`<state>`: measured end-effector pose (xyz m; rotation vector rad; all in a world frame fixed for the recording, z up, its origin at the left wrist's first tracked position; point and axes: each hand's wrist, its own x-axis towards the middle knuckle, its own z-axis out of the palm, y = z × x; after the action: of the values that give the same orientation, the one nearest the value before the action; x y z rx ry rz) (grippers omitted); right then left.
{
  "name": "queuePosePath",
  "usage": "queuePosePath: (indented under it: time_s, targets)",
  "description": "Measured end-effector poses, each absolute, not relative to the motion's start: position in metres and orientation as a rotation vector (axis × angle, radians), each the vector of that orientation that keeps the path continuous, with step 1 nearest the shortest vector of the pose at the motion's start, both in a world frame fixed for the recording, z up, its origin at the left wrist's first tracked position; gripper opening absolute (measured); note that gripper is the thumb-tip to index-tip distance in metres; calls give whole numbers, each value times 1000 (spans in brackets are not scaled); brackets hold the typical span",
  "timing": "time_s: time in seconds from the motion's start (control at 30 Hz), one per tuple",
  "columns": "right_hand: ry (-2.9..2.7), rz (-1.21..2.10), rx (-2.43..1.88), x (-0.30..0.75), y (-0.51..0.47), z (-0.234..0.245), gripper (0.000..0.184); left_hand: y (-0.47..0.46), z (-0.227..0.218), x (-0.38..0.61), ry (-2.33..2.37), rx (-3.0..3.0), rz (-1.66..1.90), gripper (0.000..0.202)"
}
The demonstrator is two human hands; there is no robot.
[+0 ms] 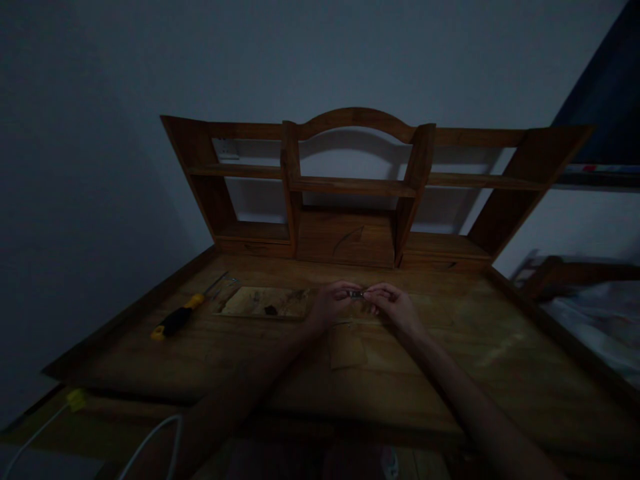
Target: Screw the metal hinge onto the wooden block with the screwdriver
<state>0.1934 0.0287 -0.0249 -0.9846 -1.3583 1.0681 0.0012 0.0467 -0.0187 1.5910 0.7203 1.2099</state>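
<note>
Both hands meet over the middle of the wooden desk [450, 360], with a small shiny metal piece [356, 294] between their fingertips. My left hand [330, 303] pinches its left end. From the other side, my right hand [395, 307] grips the right end between thumb and fingers. The piece is too small and dim for its exact kind to show. Left of the hands lies a pale, worn rectangular area [250, 301] with a dark scrap [271, 310] on it. Just below the hands is a light tan rectangular patch [349, 347].
A screwdriver [176, 321] with a black and yellow handle lies at the desk's left. Small metal bits [232, 281] sit near its tip. A wooden shelf unit [350, 185] stands along the back. A white cable [175, 433] hangs at the lower left front.
</note>
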Motion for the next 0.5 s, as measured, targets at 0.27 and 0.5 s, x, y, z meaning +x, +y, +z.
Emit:
queuePosePath:
  time_s: [0.27,0.5]
  targets:
    - [-1304,980,-1040,192,26,-24,31,42,-18,7,691,1532,1141,36]
    - [-1459,904,-1065,185,18,-21,28,41,-11,4,870,1585,1227,18]
